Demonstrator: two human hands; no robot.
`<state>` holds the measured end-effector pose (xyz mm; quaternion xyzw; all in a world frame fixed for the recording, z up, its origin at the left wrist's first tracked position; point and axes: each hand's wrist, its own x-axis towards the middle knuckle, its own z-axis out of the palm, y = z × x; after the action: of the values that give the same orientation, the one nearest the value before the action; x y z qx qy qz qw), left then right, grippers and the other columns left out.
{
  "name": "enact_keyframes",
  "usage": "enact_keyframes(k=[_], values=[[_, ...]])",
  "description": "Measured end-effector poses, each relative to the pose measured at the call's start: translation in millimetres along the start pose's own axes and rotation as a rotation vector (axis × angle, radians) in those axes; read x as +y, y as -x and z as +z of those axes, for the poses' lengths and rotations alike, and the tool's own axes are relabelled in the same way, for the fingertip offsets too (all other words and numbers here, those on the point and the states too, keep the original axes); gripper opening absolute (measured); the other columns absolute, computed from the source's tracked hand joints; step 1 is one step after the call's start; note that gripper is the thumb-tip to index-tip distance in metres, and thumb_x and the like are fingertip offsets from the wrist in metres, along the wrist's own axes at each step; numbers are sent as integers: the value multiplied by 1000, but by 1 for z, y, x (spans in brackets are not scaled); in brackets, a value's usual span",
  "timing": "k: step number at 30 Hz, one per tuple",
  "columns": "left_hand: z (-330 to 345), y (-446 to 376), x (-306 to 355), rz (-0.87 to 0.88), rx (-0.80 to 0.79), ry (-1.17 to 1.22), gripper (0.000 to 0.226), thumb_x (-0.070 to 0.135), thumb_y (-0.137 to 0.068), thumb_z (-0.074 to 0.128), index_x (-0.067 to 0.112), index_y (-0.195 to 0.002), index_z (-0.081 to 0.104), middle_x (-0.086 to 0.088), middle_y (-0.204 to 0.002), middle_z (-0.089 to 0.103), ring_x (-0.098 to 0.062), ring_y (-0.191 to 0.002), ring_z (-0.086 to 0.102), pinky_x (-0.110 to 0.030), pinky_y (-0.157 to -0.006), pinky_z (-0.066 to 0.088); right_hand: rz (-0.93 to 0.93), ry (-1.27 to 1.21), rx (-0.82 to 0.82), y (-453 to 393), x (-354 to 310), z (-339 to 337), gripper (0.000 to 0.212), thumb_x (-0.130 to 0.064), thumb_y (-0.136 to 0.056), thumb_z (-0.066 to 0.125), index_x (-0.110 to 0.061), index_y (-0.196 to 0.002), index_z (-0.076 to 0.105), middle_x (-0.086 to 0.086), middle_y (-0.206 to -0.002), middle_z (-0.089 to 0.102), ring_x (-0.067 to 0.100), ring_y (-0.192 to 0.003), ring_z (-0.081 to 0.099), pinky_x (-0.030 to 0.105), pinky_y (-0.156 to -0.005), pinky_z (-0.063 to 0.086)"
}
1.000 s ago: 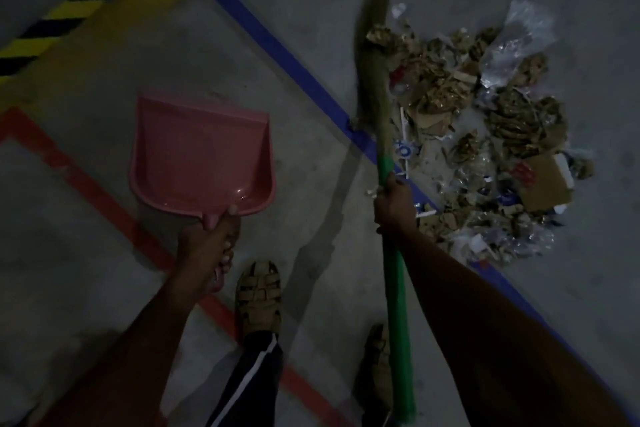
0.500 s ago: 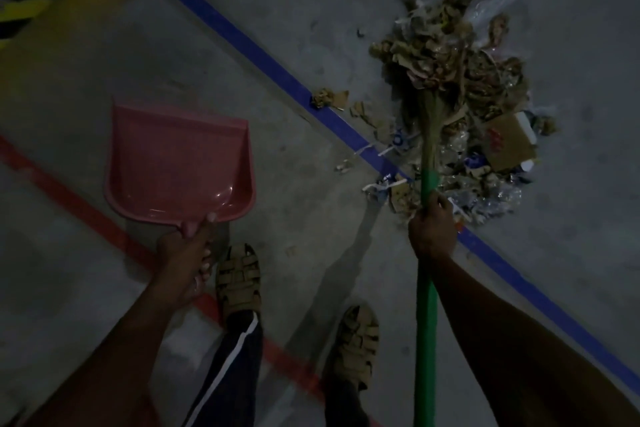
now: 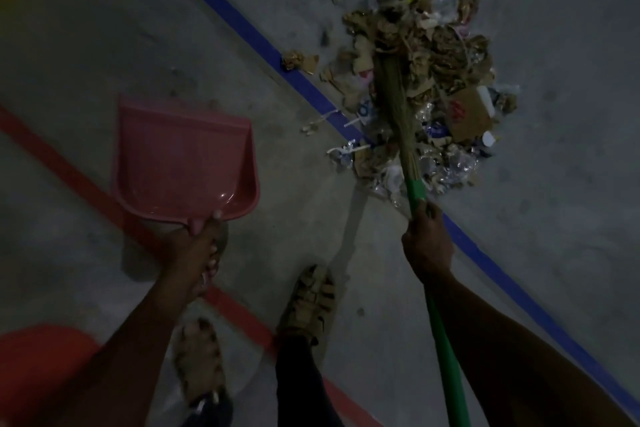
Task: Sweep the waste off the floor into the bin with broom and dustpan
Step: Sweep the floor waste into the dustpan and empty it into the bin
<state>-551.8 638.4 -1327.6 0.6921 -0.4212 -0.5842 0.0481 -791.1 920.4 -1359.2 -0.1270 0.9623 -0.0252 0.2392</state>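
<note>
The floor (image 3: 571,236) is dim grey concrete crossed by a blue line (image 3: 242,28) and a red line (image 3: 69,170). The waste (image 3: 446,55), a heap of cardboard scraps, paper and clear plastic, lies just right of the blue line, with loose bits straying over it to the left. 1 second ago the broom stood at the heap's left edge; now the broom (image 3: 394,104) has its bristles laid across the middle of the heap, so the sweep looks under way. The dustpan (image 3: 183,163) is empty, well left of the heap and apparently off the floor. A red shape (image 3: 38,367), perhaps the bin, has come into view at lower left. The right hand (image 3: 429,246) grips the green handle; the left hand (image 3: 197,246) grips the dustpan's stub.
</note>
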Motion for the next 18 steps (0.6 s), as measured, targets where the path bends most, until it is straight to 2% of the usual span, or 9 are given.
enact_keyframes(k=[2,4,6,8,11,15,18], values=[[0,3,-15,2,-22,19,42,43,-93,70,20,-71,43,-1,-48,37,-8,-26,31,-24,-50,37,-28,-14,47,15,14,6,50,-14,-96,53,-15,-142,35,10,-143,37,25,-76,55,42,-49,54],[-5,3,-26,14,-37,16,42,41,-94,70,17,-71,44,2,-43,38,-9,-27,32,-28,-54,38,-60,-12,70,29,22,12,52,-16,-98,52,-16,-146,32,10,-146,34,26,-75,55,42,-48,53],[-13,7,-35,11,-53,27,41,38,-95,70,16,-71,44,3,-42,38,-9,-27,31,-27,-52,38,-73,-2,81,45,27,18,53,-17,-99,51,-14,-149,32,12,-150,32,28,-80,57,40,-49,53],[-24,12,-41,22,-38,20,42,37,-96,69,15,-70,42,5,-40,38,-7,-26,30,-22,-44,37,-82,-6,87,61,29,25,53,-19,-100,50,-13,-150,33,13,-152,32,30,-82,57,35,-50,49],[-54,16,-52,65,8,-2,41,37,-94,71,15,-72,44,5,-40,40,-6,-26,32,-15,-33,30,-155,-28,70,86,22,38,53,-22,-100,50,-15,-149,33,11,-153,31,30,-77,58,39,-51,52],[-100,21,-68,70,9,-47,42,40,-93,71,17,-67,47,6,-40,40,-8,-27,34,-15,-34,28,-265,-48,58,129,7,66,51,-21,-98,52,-15,-146,36,8,-150,35,29,-65,55,32,-45,45],[-127,26,-81,67,36,-56,41,38,-94,71,18,-68,46,3,-42,39,-8,-27,34,-14,-33,29,-387,-67,15,167,4,93,58,-16,-91,59,-14,-146,40,11,-149,39,32,-58,56,30,-44,42]])
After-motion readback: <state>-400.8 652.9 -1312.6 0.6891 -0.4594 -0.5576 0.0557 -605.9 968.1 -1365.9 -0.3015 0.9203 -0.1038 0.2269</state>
